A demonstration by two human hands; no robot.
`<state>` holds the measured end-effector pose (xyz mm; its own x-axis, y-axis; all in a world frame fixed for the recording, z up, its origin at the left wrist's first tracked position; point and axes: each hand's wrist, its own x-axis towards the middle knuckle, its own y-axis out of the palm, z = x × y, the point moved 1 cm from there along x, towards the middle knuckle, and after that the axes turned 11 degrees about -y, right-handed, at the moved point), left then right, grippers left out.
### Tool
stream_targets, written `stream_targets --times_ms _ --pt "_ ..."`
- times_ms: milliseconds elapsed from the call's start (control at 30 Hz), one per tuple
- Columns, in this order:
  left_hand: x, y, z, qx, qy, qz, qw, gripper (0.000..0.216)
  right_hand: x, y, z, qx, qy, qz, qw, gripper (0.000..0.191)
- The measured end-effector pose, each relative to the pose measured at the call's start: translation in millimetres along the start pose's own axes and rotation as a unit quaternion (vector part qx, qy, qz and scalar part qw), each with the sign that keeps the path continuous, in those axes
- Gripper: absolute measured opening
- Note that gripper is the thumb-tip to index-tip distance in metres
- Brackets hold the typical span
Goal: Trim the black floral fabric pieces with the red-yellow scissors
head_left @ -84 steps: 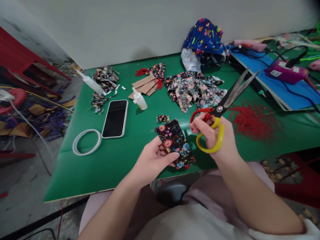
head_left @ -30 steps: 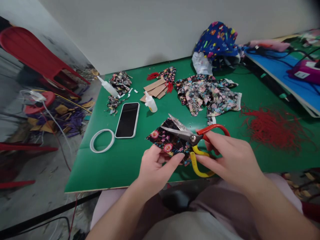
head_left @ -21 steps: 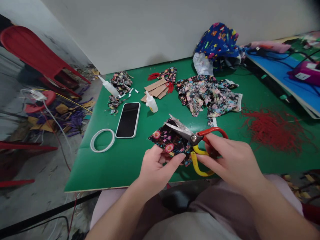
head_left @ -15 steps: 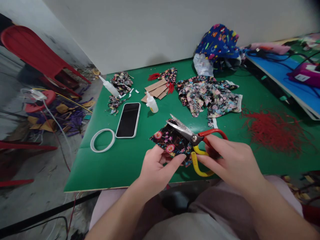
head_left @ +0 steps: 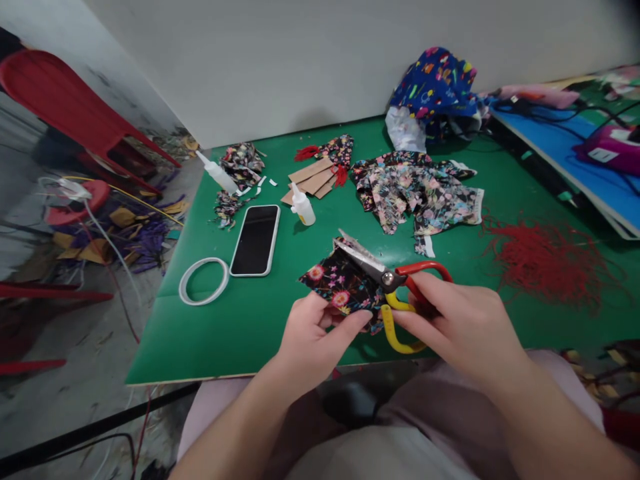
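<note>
A black floral piece of fabric (head_left: 340,280) is pinched between the thumb and fingers of my left hand (head_left: 317,337), low over the front of the table. My right hand (head_left: 460,317) grips a pair of scissors (head_left: 387,278) with one red and one yellow handle. The blades lie along the fabric's upper right edge and point away to the left; they look nearly closed. Some of my right fingers are hidden behind the handles. Beyond the scissors lies a crumpled heap of floral cloth (head_left: 405,187).
Left on the green table (head_left: 175,347) are a phone (head_left: 256,240), a white tape ring (head_left: 183,287) and two white squeeze bottles, one upright (head_left: 303,205). Brown cardboard strips (head_left: 315,177) lie behind. Tangled red threads (head_left: 545,263) and a blue board (head_left: 560,153) are at right.
The scissor blades have come slightly closer together along the fabric edge. Both hands stay almost where they were; the whole view has shifted a little.
</note>
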<state>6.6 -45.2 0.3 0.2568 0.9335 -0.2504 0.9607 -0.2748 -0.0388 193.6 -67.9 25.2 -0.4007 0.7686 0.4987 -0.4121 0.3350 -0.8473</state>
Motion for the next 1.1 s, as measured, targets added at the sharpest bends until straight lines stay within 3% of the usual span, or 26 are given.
stream_targets --times_ms 300,433,667,933,1100 --pt "2 1 -1 -0.005 -0.009 0.002 1.000 0.012 0 1 -1 0.010 0.004 0.002 1.000 0.028" --pt "1 0 -2 -0.015 -0.010 0.026 1.000 0.010 0 1 -2 0.050 0.022 0.036 0.998 0.024" --pt "0 0 -9 -0.061 -0.013 0.025 0.998 0.015 -1 -3 -11 0.099 0.107 0.059 0.988 0.043" --pt "2 -4 -9 -0.052 0.008 -0.002 0.999 0.012 -3 -4 -8 0.096 0.048 0.126 0.986 0.032" --pt "1 -5 -7 -0.018 0.004 -0.012 1.000 0.016 -5 -4 -6 0.080 0.035 0.114 0.990 0.034"
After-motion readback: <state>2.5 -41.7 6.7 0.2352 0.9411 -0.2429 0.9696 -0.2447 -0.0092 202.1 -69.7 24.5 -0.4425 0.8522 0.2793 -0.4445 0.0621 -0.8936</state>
